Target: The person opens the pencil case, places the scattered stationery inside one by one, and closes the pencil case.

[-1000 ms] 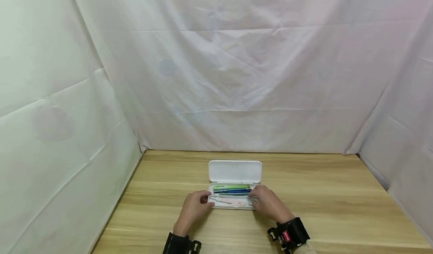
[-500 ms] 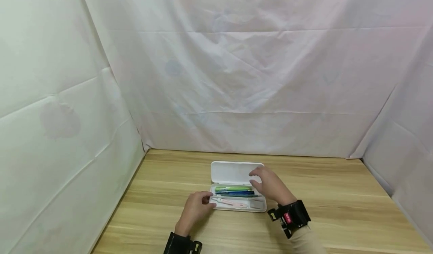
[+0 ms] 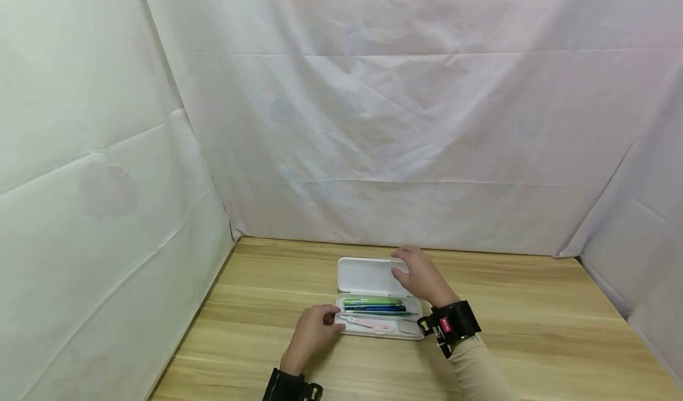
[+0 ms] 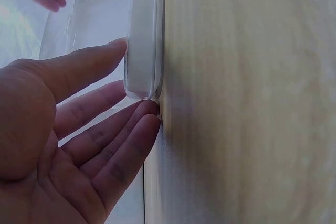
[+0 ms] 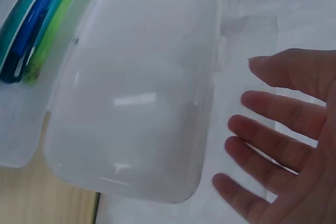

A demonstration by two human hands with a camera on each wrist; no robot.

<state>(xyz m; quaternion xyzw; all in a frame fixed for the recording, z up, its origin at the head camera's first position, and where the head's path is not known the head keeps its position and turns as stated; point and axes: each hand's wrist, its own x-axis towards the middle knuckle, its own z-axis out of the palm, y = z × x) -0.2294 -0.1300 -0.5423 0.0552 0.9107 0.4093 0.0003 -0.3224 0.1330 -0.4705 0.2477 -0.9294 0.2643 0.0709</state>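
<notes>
A white plastic pencil case (image 3: pixel 415 334) lies on the table with its lid (image 3: pixel 364 275) folded back. In its back compartment are a bright green pen (image 3: pixel 372 301), blue pens (image 3: pixel 381 308) and a thin pencil (image 3: pixel 404 314). A pink-and-white compass (image 3: pixel 368 322) lies in the front compartment. My left hand (image 3: pixel 315 331) holds the case's left end, thumb on one edge and fingertips at the corner, as the left wrist view shows. Spread fingers of my right hand (image 5: pixel 283 140) hover beside the lid's outer edge in the right wrist view, holding nothing.
The wooden table (image 3: pixel 256 270) surrounds the case. White cloth (image 3: pixel 384 122) hangs behind it and on both sides. A black strap with a camera (image 3: pixel 452 324) is on the right wrist, and another (image 3: pixel 285 386) on the left.
My right hand has left the case's right front compartment and moved up and back to the lid's far right corner. The left hand stays at the case's left end.
</notes>
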